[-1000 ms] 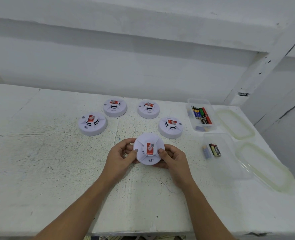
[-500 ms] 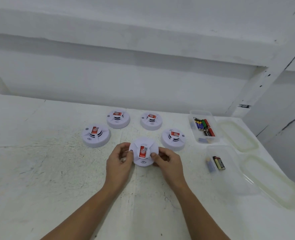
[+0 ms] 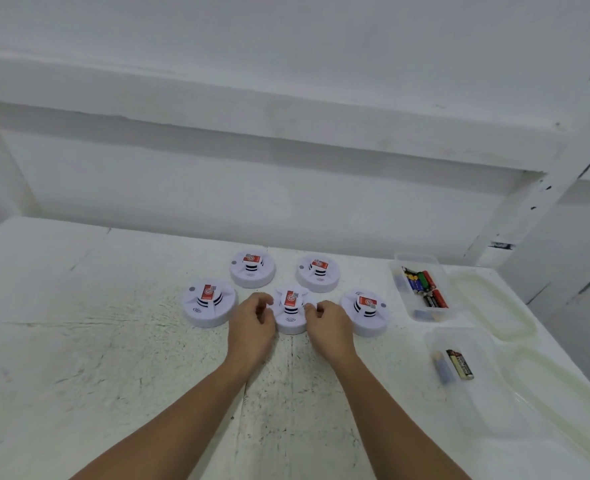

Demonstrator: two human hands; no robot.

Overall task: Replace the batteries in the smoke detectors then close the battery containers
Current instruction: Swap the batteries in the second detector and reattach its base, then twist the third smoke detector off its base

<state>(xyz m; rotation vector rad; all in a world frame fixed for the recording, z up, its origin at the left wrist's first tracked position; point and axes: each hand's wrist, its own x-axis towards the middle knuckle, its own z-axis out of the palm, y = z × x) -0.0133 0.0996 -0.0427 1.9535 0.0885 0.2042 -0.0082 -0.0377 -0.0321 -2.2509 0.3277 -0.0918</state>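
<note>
**Hands.** Left hand (image 3: 252,327) and right hand (image 3: 329,329), bare forearms reaching in from the near edge of the worktop (image 3: 113,358). The hands are apart, one on each side of a single item. Both have curled fingers pinching its rim, the left on its left side and the right on its right side.

**Held item.** Centre smoke detector (image 3: 291,312): round, white, red label on the raised middle. It sits base down on the worktop about midway between the left and right edges, closer to the far edge than the near one.

**Other detectors, same pattern, all label up.**
- Left detector (image 3: 208,303), just beside the left hand.
- Far-left detector (image 3: 252,270), towards the far edge.
- Far-right detector (image 3: 318,273), beside it along the far edge.
- Right detector (image 3: 364,313), just beside the right hand.

**Containers, along the right edge.**
- Far container (image 3: 415,258): clear plastic, open, near the far right corner. It holds mixed batteries (image 3: 421,285) in red, green, blue and black.
- Near container (image 3: 473,403): clear plastic, open. It holds a black-and-gold battery (image 3: 460,364) and a blue battery (image 3: 442,368), lying side by side.
- Far lid (image 3: 494,306) and near lid (image 3: 563,393): translucent, lying flat between the containers and the right edge.

**Surface.** The worktop is white, scuffed and speckled.
</note>
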